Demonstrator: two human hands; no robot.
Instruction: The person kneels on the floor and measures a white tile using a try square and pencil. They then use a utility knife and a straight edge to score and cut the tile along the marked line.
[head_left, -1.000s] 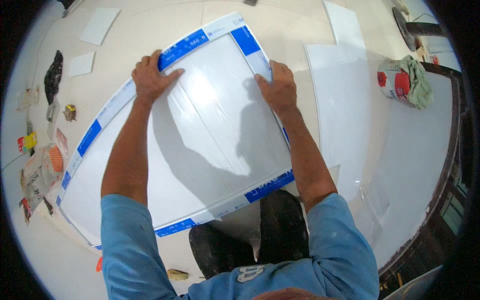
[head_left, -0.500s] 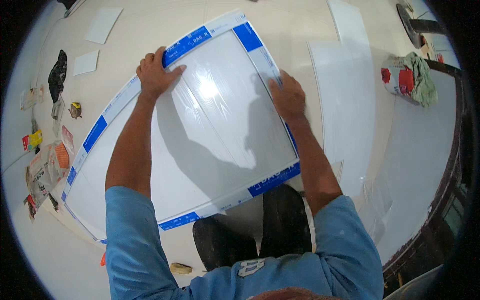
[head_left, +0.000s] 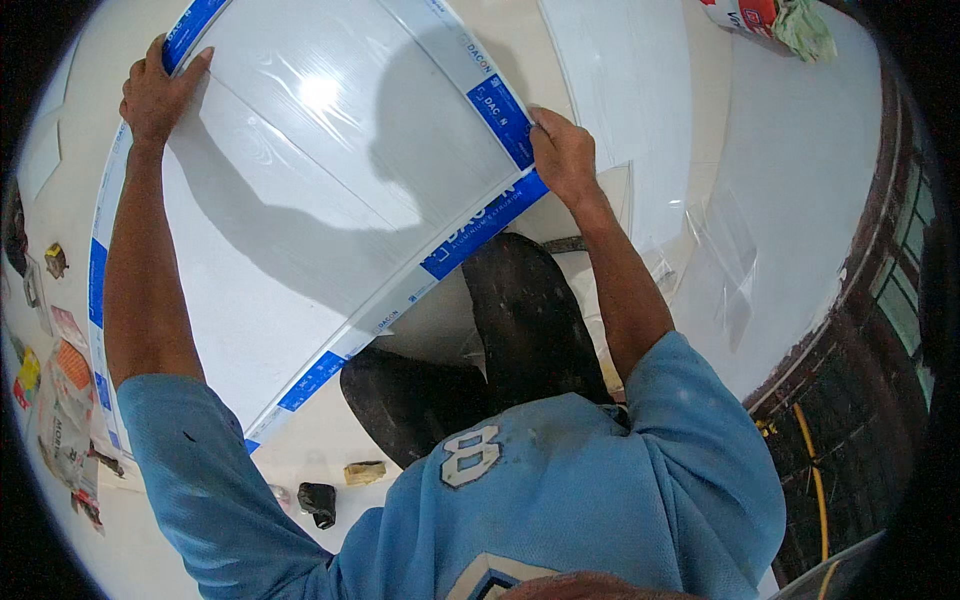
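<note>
A large white panel (head_left: 300,180), framed along its edges with blue-and-white protective film, lies in front of me with its near edge by my knees. My left hand (head_left: 155,98) is closed over the panel's far left edge, thumb on its face, fingers past the rim. At the near right corner, my right hand (head_left: 566,152) grips the right edge. Its fingertips are partly hidden behind the frame. A glare spot and the shadow of my head and arms fall on the glossy surface.
White boards (head_left: 630,90) lie to the right, with clear plastic film (head_left: 725,255) nearer me. A bucket (head_left: 745,14) with a green cloth (head_left: 803,30) stands far right. On the left are a tape measure (head_left: 55,260) and a torn bag (head_left: 62,425). A yellowish block (head_left: 364,472) lies near me.
My view has shifted, so panel and floor things sit further up and left. My right hand has moved down the panel's right edge to the near corner. The left hand keeps its hold.
</note>
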